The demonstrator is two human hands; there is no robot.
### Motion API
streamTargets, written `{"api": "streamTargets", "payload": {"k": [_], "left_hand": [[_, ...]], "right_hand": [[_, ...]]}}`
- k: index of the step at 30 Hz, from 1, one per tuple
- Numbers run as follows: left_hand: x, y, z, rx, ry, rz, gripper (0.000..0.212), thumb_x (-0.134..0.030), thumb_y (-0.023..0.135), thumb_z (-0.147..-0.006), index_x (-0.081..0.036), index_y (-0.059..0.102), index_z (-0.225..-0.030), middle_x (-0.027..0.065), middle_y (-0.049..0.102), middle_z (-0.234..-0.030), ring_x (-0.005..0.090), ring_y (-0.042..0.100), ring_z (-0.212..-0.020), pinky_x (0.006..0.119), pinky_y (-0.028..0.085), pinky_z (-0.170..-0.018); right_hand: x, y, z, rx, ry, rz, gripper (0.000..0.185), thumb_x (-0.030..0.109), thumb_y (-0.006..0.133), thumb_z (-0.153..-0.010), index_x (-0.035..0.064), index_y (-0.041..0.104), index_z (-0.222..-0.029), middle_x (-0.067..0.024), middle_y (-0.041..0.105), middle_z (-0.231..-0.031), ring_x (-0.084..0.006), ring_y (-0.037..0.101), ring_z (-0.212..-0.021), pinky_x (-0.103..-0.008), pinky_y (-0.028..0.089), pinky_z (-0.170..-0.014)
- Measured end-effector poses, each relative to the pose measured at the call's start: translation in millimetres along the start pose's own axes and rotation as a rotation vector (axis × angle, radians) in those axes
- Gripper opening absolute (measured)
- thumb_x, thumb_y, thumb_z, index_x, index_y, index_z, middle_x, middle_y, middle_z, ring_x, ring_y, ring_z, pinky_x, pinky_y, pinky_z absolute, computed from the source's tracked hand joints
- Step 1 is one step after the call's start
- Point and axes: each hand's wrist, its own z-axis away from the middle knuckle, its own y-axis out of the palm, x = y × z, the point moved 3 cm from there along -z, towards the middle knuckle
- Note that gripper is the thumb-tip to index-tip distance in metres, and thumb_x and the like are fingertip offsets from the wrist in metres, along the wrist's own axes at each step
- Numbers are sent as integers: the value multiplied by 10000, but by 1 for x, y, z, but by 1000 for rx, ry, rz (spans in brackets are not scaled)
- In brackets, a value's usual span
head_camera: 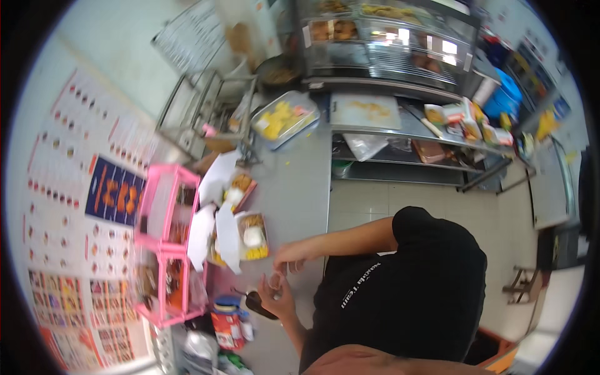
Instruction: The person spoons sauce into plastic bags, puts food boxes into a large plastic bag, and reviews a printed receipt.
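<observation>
My right hand (296, 255) reaches in from above over the metal counter (304, 187), its fingers bent down. Just below it, my left hand (277, 302) is raised with fingers curled, and the fingertips of both nearly meet. Blur hides whether something small lies between them. Under my left hand is a dark, rounded object (262, 308), partly covered. Beyond my hands stand open paper food boxes; the nearer box (266, 229) contains a white mound, browned food and yellow pieces. Another box (248, 197) behind it has similar food, with its white lid flap (218, 178) raised.
A pink plastic rack (161, 243) stands against the wall, beside a red container (227, 330). Farther along are a clear tray (286, 133) of yellow pieces and a wire-framed metal rack (211, 112). A white cutting board (365, 112) lies before the glass food display cabinet (337, 56).
</observation>
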Motion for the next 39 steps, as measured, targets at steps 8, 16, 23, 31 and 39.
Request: {"api": "streamTargets", "payload": {"k": [8, 16, 23, 31, 39], "left_hand": [[-7, 21, 22, 301, -26, 77, 630, -75, 873, -841, -49, 585, -1401, 133, 738, -963, 218, 763, -832, 321, 624, -740], [-30, 29, 50, 435, -103, 255, 653, -23, 856, -856, -41, 543, -1429, 151, 743, -994, 216, 759, -873, 308, 624, -748], [-45, 28, 60, 466, -19, 198, 644, -16, 841, -861, -36, 537, -1429, 142, 758, -959, 194, 758, -857, 296, 608, -747], [-55, 15, 77, 334, -76, 95, 587, -88, 870, -854, -18, 594, -1367, 68, 728, -826, 134, 710, -731, 284, 581, -728], [-20, -17, 96, 373, -249, 250, 317, -149, 800, -920, -14, 691, -1186, 75, 752, -1058, 201, 711, -978, 335, 553, -925]], "right_hand": [[-64, -3, 54, -106, -140, -270, 157, 224, 743, -907, 73, 782, -928, -51, 763, -892, -151, 658, -745, -304, 474, -596], [-89, 21, 97, -260, -342, -196, 126, 151, 809, -891, 43, 781, -948, -44, 757, -862, -116, 668, -776, -263, 457, -617], [-104, 32, 107, -411, -582, -20, 142, 159, 791, -928, 47, 764, -1012, -25, 755, -870, -99, 670, -770, -271, 469, -620], [-78, 62, 131, -766, -670, 770, 146, 154, 705, -940, 69, 729, -1056, -121, 737, -833, -313, 713, -702, -402, 552, -642], [-97, 83, 92, -606, -596, 388, 94, 106, 690, -1000, 37, 704, -1064, -58, 720, -798, -133, 690, -719, -323, 552, -652]]}}
